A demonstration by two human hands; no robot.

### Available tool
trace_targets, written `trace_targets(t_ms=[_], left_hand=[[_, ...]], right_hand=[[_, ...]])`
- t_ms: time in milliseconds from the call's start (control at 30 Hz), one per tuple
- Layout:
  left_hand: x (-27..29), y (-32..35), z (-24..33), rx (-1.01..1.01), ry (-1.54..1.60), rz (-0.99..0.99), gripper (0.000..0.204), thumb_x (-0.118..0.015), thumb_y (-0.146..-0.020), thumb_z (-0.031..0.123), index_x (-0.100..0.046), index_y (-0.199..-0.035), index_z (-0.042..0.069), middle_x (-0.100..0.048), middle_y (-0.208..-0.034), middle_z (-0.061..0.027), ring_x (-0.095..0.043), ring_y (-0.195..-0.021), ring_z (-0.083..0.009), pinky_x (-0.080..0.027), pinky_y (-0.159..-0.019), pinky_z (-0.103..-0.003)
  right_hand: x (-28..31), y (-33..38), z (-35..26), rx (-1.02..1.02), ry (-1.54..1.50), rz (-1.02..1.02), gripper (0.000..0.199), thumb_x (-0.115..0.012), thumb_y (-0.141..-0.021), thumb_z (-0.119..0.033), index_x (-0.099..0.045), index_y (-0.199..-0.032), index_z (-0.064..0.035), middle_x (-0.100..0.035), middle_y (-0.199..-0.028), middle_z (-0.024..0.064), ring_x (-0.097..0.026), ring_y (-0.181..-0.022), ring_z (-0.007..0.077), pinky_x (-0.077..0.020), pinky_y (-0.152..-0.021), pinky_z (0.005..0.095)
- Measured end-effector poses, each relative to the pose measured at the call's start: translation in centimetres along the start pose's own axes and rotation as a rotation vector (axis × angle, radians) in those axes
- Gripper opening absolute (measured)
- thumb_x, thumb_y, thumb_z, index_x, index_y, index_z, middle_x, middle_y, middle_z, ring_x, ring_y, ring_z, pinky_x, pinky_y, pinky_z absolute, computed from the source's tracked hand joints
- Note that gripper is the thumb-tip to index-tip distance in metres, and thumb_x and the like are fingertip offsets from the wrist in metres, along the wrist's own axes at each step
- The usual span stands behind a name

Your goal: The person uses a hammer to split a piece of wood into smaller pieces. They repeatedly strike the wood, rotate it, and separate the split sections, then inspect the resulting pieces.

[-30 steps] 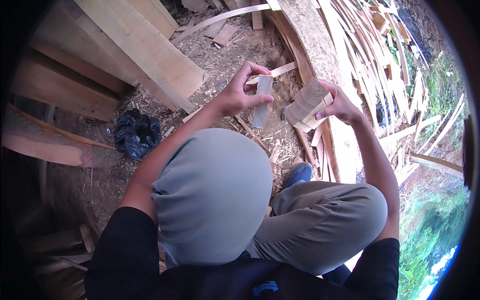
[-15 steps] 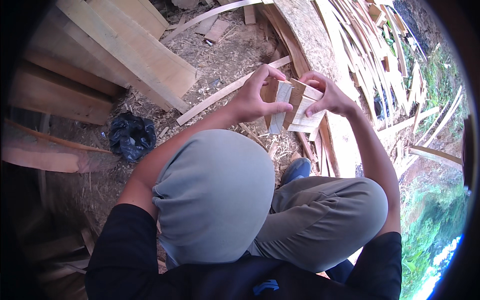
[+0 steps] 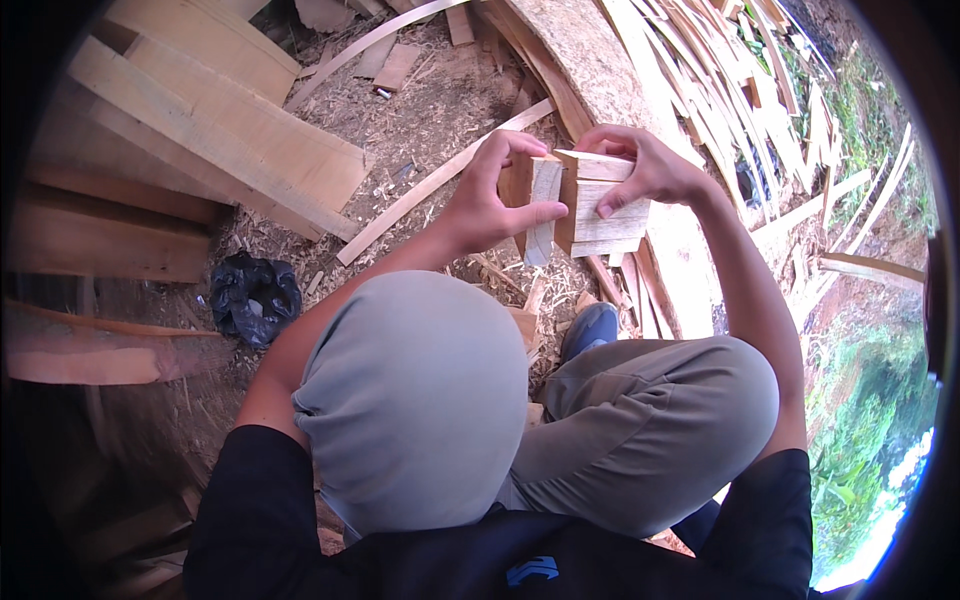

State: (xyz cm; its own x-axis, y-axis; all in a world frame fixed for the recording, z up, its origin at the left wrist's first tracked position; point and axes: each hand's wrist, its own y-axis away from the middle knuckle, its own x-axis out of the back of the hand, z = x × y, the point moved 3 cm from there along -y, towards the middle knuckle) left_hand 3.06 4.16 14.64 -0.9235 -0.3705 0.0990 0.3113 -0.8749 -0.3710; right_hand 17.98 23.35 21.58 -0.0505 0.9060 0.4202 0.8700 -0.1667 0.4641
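My left hand [image 3: 492, 195] grips a short wooden block [image 3: 542, 205] with pale end grain, its thumb lying across the near face. My right hand [image 3: 645, 170] is closed round a grooved wooden block [image 3: 606, 205] made up of pale layers, thumb on the front face and fingers over the top. The two blocks are held up side by side above the ground, with a narrow dark gap between them at the top. Whether they touch farther back cannot be seen. Both hands are beyond my raised knees.
Wide planks [image 3: 230, 115] are stacked at the far left. A black plastic bag [image 3: 254, 298] lies on the shaving-strewn ground by my left arm. A large log [image 3: 640, 75] runs along the right of the blocks, with a heap of thin wood strips [image 3: 720, 110] beyond it.
Both hands and the blocks have shifted slightly left in the picture, along with the surroundings. The right block has turned a little, so more of its grooved side shows.
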Motion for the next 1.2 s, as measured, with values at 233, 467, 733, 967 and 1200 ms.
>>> trace_targets(t_ms=[233, 467, 733, 967, 1200], left_hand=[[0.3, -0.1, 0.4, 0.006, -0.125, -0.055, 0.071, -0.09, -0.075, 0.033, -0.057, -0.134, 0.011, -0.062, -0.129, -0.01, -0.054, -0.125, -0.0288, -0.043, -0.109, -0.043], [0.4, -0.1, 0.3, -0.041, -0.178, -0.073, 0.071, -0.089, -0.073, 0.033, -0.063, -0.136, 0.012, -0.065, -0.137, -0.0085, -0.051, -0.127, -0.0294, -0.039, -0.114, -0.043], [0.3, 0.0, 0.0, -0.053, -0.123, -0.065, 0.076, -0.089, -0.075, 0.033, -0.061, -0.143, 0.014, -0.062, -0.143, -0.0087, -0.05, -0.129, -0.0286, -0.039, -0.115, -0.044], [0.4, -0.1, 0.3, -0.044, -0.219, -0.136, 0.07, -0.084, -0.08, 0.035, -0.059, -0.142, 0.014, -0.058, -0.146, -0.0078, -0.046, -0.134, -0.0269, -0.033, -0.118, -0.044], [-0.5, -0.1, 0.2, -0.089, -0.196, -0.08, 0.066, -0.084, -0.08, 0.04, -0.061, -0.136, 0.014, -0.064, -0.137, -0.0056, -0.048, -0.127, -0.029, -0.038, -0.113, -0.043]], right_hand=[[0.3, 0.5, -0.6, 0.0, 0.038, -0.029, 0.08, -0.1, -0.063, -0.028, -0.061, -0.13, -0.0099, -0.074, -0.103, 0.0076, -0.07, -0.101, 0.022, -0.0536, -0.092, 0.0384], [-0.2, 0.4, -2.6, 0.07, 0.131, 0.013, 0.075, -0.101, -0.061, -0.022, -0.062, -0.123, -0.0073, -0.072, -0.098, 0.0056, -0.069, -0.096, 0.0173, -0.0558, -0.084, 0.0339], [0.1, 0.3, -2.9, 0.065, 0.255, 0.019, 0.077, -0.1, -0.061, -0.034, -0.063, -0.125, -0.0097, -0.068, -0.1, 0.0089, -0.07, -0.096, 0.0245, -0.0571, -0.085, 0.0402], [-0.2, 0.1, -1.6, 0.103, 0.067, -0.007, 0.076, -0.099, -0.063, -0.025, -0.061, -0.127, -0.0099, -0.071, -0.103, 0.0089, -0.07, -0.1, 0.0238, -0.0555, -0.089, 0.0404], [0.2, 0.1, -0.1, 0.039, -0.016, -0.039, 0.08, -0.1, -0.061, -0.018, -0.06, -0.13, -0.0112, -0.073, -0.106, 0.0081, -0.069, -0.108, 0.0235, -0.0533, -0.096, 0.0406]])
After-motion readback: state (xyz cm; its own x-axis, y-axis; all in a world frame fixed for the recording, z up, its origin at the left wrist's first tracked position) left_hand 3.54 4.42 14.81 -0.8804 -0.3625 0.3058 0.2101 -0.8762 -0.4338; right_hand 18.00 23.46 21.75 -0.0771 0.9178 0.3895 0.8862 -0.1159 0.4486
